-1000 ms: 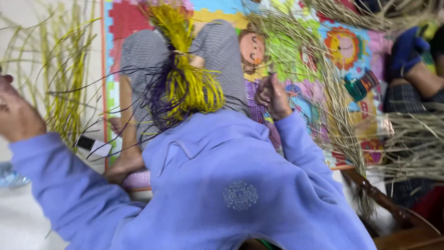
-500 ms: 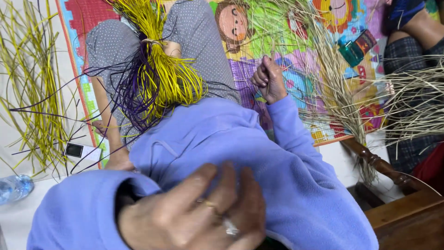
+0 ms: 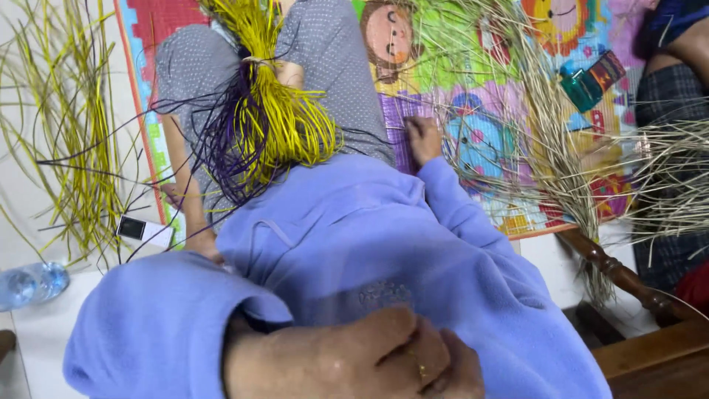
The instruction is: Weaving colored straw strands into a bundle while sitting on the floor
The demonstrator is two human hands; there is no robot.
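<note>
Left hand [image 3: 369, 358] at 6 o'clock, loosely curled against the purple sweater [image 3: 354, 244], holding nothing, right hand [image 3: 424, 137] at 12 o'clock pressed on the colourful mat [image 3: 480, 125], grip unclear, yellow straw bundle [image 3: 277, 118] at 11 o'clock on the lap

You wear a loose lilac-blue fleece top with long sleeves; its cuff bunches at your left hand [image 3: 369, 362], which bears a thin gold ring. At twelve o'clock, grey dotted trousers cover your legs. The right hand [image 3: 423, 138] is bare.

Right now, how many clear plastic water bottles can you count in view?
1: a clear plastic water bottle lies on the white floor at the left edge, beside loose yellow strands. Others may be hidden.
</note>
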